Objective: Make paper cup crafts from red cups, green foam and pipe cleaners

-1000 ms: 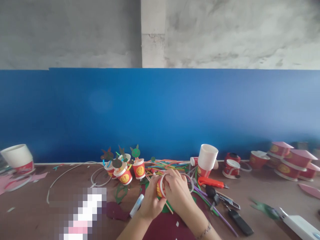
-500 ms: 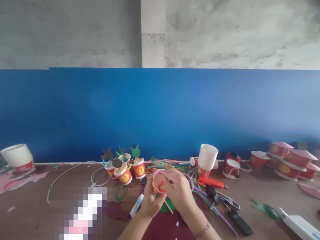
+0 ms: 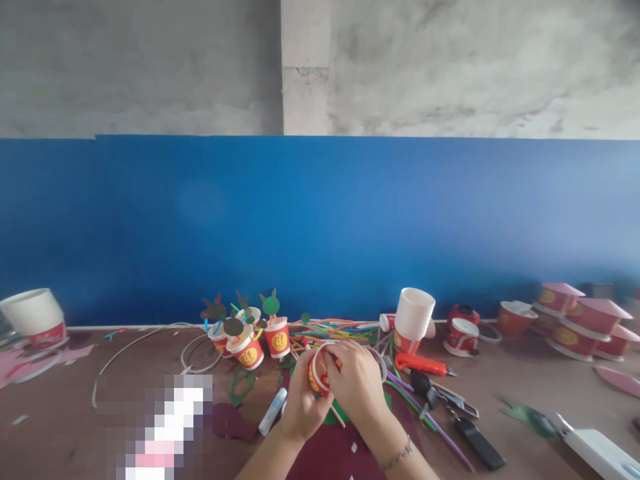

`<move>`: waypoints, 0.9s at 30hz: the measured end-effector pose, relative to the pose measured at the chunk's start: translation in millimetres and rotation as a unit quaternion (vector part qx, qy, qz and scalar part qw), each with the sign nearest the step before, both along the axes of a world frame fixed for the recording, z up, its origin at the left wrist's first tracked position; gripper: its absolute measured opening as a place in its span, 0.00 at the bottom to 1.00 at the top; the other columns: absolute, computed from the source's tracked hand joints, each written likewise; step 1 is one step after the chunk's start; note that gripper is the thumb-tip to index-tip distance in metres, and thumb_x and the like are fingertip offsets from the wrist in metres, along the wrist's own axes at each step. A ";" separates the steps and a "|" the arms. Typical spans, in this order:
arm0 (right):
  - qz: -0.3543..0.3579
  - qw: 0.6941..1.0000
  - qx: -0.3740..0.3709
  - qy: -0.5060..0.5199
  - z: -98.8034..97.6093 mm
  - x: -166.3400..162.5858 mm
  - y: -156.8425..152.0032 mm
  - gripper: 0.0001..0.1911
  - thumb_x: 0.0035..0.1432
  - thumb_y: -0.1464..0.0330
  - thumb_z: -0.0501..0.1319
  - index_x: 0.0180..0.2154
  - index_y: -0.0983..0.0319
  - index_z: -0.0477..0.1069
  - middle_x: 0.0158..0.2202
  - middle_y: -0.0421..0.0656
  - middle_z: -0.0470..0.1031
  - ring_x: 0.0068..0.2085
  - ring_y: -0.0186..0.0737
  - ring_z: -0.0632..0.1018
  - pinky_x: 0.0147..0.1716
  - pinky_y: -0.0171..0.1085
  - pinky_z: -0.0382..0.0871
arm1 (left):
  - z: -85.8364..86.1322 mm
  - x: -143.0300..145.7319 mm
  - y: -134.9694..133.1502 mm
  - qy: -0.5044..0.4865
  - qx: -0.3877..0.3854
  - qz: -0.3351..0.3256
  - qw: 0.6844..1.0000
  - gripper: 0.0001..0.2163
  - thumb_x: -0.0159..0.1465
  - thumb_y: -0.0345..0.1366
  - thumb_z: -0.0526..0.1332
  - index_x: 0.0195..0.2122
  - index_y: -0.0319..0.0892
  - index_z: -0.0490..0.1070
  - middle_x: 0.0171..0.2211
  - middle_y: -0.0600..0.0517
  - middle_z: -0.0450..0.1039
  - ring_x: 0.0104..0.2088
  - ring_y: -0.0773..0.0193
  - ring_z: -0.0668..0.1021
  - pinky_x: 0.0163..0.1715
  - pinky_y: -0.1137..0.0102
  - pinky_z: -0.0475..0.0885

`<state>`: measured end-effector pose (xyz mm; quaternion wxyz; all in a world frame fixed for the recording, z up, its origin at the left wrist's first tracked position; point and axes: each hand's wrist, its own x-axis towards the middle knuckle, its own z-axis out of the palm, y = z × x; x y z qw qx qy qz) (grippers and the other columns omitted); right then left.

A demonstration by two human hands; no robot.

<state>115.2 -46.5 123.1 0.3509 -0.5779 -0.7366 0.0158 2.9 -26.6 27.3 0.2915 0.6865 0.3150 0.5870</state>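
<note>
A red and yellow paper cup (image 3: 317, 381) is tipped with its mouth toward me at the front middle of the table. My left hand (image 3: 305, 407) wraps around its left side and underside. Over the mouth, my right hand (image 3: 359, 383) bends its fingers into the cup; the fingertips are hidden, and I cannot make out what they pinch. Beneath both hands lie dark red paper (image 3: 325, 453), a piece of green paper and a thin stick (image 3: 337, 417). A glue stick (image 3: 273, 412) rests left of my left wrist.
Several decorated paper cups (image 3: 277, 339) with green and dark paper heads stand behind, left. Coloured pipe cleaners (image 3: 345, 329) lie behind the hands. To the right are a stacked white cup (image 3: 414, 310), an orange utility knife (image 3: 421, 364), keys (image 3: 425, 387) and pink-topped cups (image 3: 595, 317).
My right hand's fingers have gone deeper into the cup and cover more of its mouth. The cup has tilted and shifted slightly right in my left hand.
</note>
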 end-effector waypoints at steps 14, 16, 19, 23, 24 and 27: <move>-0.040 0.999 0.023 -0.008 -10.2 -3.8 1.6 0.11 0.55 0.75 0.54 0.26 0.61 0.73 0.28 0.42 0.78 0.33 0.38 0.76 0.35 0.33 0.57 | -21.5 -5.0 9.3 0.104 0.094 0.063 0.988 0.30 0.55 0.25 0.59 0.58 0.44 0.52 0.54 0.42 0.62 0.55 0.51 0.66 0.54 0.54 0.64; -0.051 0.999 0.012 0.002 -11.2 -4.4 1.8 0.11 0.55 0.75 0.55 0.25 0.60 0.73 0.28 0.42 0.78 0.33 0.38 0.76 0.34 0.32 0.57 | -24.2 -5.0 10.6 0.122 0.115 0.080 0.983 0.31 0.55 0.24 0.58 0.59 0.45 0.50 0.55 0.41 0.61 0.56 0.51 0.66 0.54 0.54 0.63; -0.063 0.998 -0.013 0.027 -11.0 -4.4 2.6 0.11 0.56 0.73 0.54 0.26 0.60 0.74 0.29 0.41 0.79 0.32 0.38 0.77 0.31 0.31 0.58 | -26.6 -4.9 12.2 0.136 0.130 0.095 0.978 0.31 0.56 0.25 0.58 0.60 0.45 0.49 0.54 0.41 0.62 0.56 0.51 0.66 0.54 0.54 0.64; -0.031 0.998 -0.037 0.042 -5.9 -1.8 3.9 0.12 0.56 0.73 0.54 0.26 0.59 0.75 0.28 0.41 0.79 0.30 0.37 0.77 0.30 0.30 0.59 | -25.8 -5.1 12.1 0.134 0.134 0.099 0.977 0.33 0.54 0.23 0.58 0.60 0.45 0.49 0.55 0.41 0.61 0.56 0.50 0.65 0.53 0.53 0.65; -0.022 0.998 -0.039 0.036 -4.0 -0.9 4.0 0.12 0.55 0.73 0.54 0.25 0.59 0.75 0.27 0.40 0.79 0.29 0.36 0.77 0.29 0.30 0.59 | -25.1 -5.2 11.7 0.133 0.130 0.096 0.978 0.33 0.53 0.22 0.58 0.60 0.45 0.50 0.54 0.42 0.61 0.56 0.50 0.66 0.53 0.53 0.65; -0.010 0.999 -0.040 0.008 0.2 1.3 3.4 0.12 0.52 0.75 0.55 0.23 0.60 0.74 0.25 0.40 0.78 0.27 0.35 0.75 0.28 0.30 0.58 | -23.2 -5.5 10.7 0.131 0.118 0.086 0.981 0.34 0.51 0.21 0.57 0.59 0.45 0.51 0.54 0.42 0.62 0.55 0.50 0.66 0.54 0.53 0.64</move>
